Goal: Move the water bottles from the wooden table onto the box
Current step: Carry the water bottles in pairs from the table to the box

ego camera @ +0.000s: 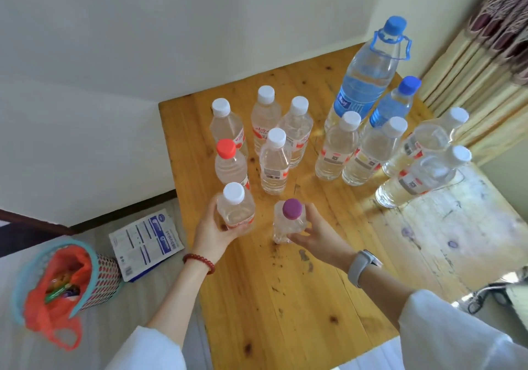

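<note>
Since nearest bottles are easiest reach, both hands go for front pair. Left hand (213, 232) wrapped round white-cap bottle (235, 209), fingers closed on body. Right hand (311, 234) curled on crumpled purple-cap bottle (288, 222), grip from side, prob so it won't squash more. Both look like they're standing on wooden table (285, 298), hard to tell if lifted. Rest of bottles (275, 161) upright behind. Flat box (145, 242) on floor left, maybe target.
</note>
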Demonstrator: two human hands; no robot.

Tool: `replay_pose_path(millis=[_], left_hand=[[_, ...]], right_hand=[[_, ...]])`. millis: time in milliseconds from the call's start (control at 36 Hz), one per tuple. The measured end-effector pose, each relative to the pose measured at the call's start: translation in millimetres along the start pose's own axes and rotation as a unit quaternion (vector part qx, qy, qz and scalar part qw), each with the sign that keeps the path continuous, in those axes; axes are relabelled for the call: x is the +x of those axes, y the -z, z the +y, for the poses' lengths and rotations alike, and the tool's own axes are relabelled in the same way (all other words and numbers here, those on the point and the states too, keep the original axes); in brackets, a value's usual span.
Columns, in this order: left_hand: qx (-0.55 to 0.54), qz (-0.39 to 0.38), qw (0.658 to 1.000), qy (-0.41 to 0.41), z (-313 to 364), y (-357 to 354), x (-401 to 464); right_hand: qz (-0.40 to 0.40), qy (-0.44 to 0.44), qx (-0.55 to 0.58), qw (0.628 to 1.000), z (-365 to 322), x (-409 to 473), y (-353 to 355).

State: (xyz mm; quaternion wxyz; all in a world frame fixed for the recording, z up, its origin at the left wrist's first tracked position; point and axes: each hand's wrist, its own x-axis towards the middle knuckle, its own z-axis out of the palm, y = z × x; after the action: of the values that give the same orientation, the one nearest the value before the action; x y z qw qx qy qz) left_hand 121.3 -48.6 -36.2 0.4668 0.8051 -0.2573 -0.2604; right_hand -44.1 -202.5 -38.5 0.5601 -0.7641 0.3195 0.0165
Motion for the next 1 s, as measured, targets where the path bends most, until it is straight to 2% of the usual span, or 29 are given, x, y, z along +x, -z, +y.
replay_pose_path(millis=[194,306,417,583,750,889,1000], left_hand=[[-0.013,0.000,0.998,-0.058,22.1,-38.8,-22.8],[-0.033,-0.065,0.996,-0.051,39.2,-74.4,-43.0],[-0.044,-0.133,0.987,-0.079,78.6,-128.5,-73.6],[-0.039,-0.276,0.952,-0.130,142.6,-238.4,-153.6],[0.026,-0.382,0.907,-0.176,195.2,-358.6,-284.6],[0.064,-0.466,0.854,-0.224,219.4,-451.8,-408.5],[0.109,-0.547,0.784,-0.271,231.2,-521.5,-495.6]], right_hand=[[0.092,-0.023,0.037,0.995,12.0,-44.7,20.2],[0.176,-0.040,0.038,0.983,31.1,-94.9,46.4],[0.283,-0.069,0.038,0.956,49.0,-162.0,76.8],[0.426,-0.108,0.041,0.897,103.5,-298.6,114.5],[0.517,-0.182,0.036,0.835,179.4,-470.7,136.3],[0.603,-0.271,0.054,0.748,239.1,-610.8,134.5],[0.671,-0.325,0.081,0.662,275.3,-712.0,124.1]])
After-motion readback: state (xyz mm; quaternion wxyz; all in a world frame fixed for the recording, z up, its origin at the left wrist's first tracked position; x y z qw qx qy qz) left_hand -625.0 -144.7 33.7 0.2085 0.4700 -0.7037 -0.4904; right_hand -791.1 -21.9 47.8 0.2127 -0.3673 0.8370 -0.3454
